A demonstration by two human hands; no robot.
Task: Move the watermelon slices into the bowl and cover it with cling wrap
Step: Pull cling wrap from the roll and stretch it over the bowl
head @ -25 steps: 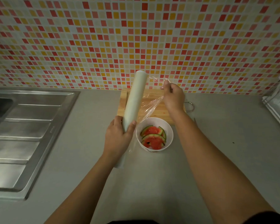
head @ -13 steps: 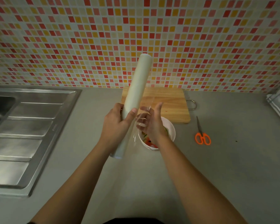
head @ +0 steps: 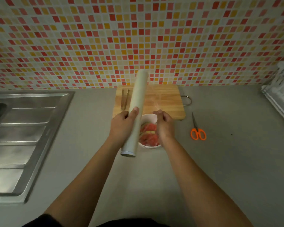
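— What's the room like?
— Grey counter (head: 220,161), steel sink (head: 23,128) on the left, its stamp too blurred to read, mosaic tile wall (head: 88,38) behind.
— And the hands?
— The left hand (head: 121,126) grips the tilted cling wrap roll (head: 136,104). The right hand (head: 164,126) pinches the film (head: 155,99). The watermelon slices (head: 149,133) lie in the white bowl (head: 148,117) beneath, before the cutting board (head: 167,105).

left hand (head: 123,126) gripping roll (head: 138,99), right hand (head: 164,126) pinching film (head: 155,104)
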